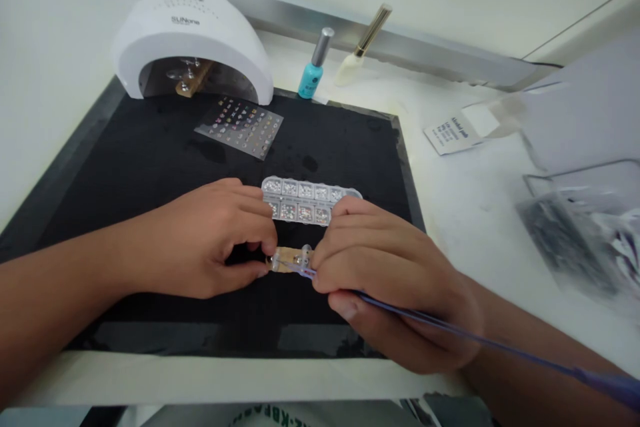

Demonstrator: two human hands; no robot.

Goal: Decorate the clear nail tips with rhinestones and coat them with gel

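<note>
My left hand (pixel 215 240) pinches the left end of a small wooden nail-tip stand (pixel 287 255) between thumb and fingers. Clear nail tips with small shiny fittings sit on this strip. Closed around a long, thin blue-purple stick tool (pixel 425 317), my right hand (pixel 385 273) points its fine tip at the stand; whether the tip touches cannot be made out. My right fingers cover the stand's right end. Just beyond both hands lies a clear compartment case of rhinestones (pixel 314 201), its right corner partly behind my right hand.
A white nail lamp (pixel 200 27) stands at the back left with a second wooden stand (pixel 193 78) inside. A sticker sheet (pixel 243 127) lies on the black mat (pixel 150 167). Behind are a turquoise bottle (pixel 310 80) and a cream bottle (pixel 349 70). An alcohol-pad box (pixel 453 133) and plastic bags (pixel 580 233) lie right.
</note>
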